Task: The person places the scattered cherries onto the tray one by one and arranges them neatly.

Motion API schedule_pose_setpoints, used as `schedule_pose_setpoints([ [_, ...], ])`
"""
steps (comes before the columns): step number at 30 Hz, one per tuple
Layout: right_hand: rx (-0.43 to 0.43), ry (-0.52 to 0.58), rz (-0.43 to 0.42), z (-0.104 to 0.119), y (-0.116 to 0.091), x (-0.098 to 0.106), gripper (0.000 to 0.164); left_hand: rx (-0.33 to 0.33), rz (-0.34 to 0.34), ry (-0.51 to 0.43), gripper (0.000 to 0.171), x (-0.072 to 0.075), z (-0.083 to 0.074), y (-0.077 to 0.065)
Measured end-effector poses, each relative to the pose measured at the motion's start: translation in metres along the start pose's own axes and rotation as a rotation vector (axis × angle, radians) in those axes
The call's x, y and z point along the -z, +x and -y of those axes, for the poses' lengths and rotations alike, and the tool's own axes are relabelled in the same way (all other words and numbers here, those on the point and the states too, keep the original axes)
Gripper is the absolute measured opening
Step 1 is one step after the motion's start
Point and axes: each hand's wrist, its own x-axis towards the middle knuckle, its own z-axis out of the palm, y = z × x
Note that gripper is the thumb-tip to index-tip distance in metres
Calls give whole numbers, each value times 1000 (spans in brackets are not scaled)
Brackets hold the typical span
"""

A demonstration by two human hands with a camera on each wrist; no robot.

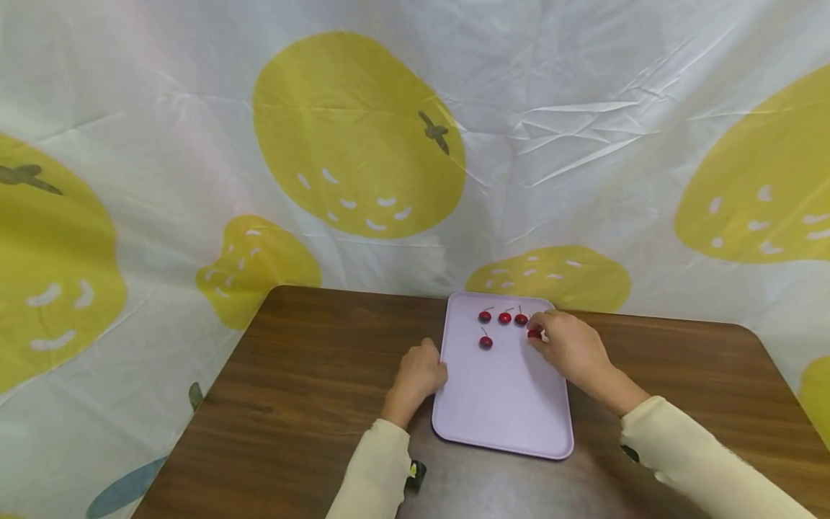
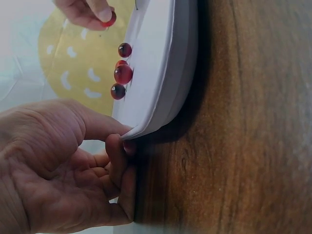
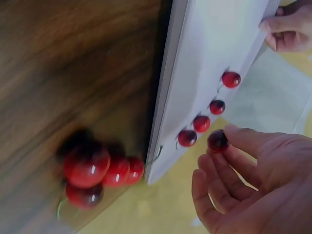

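A lilac rectangular tray (image 1: 506,404) lies on the table. My left hand (image 1: 418,369) pinches its left rim, with the thumb on top and a finger against the underside in the left wrist view. Over the tray's far right part, my right hand (image 1: 576,349) pinches a dark red cherry (image 3: 218,141) between thumb and fingertips. Three stemmed cherries stand in a row along the far end, the middle one a brighter red cherry (image 1: 504,317). One more cherry (image 1: 485,343) sits nearer, below the leftmost of the row.
Right of the tray, a cluster of several cherries (image 3: 87,165) lies on the brown wooden table (image 1: 311,389); the right hand and arm hide it in the head view. A white curtain (image 1: 551,180) with yellow fruit prints hangs behind the table.
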Motion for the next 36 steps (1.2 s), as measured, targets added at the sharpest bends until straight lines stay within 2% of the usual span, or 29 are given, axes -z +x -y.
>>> schedule_pose_setpoints([
  [11, 70, 27, 22, 17, 10, -19, 17, 28, 18, 1, 30, -3, 0, 3],
  [19, 56, 44, 67, 15, 11, -25, 16, 10, 11, 7, 27, -5, -3, 3],
  [36, 78, 46, 55, 15, 8, -39, 19, 23, 7, 19, 25, -6, -1, 1],
])
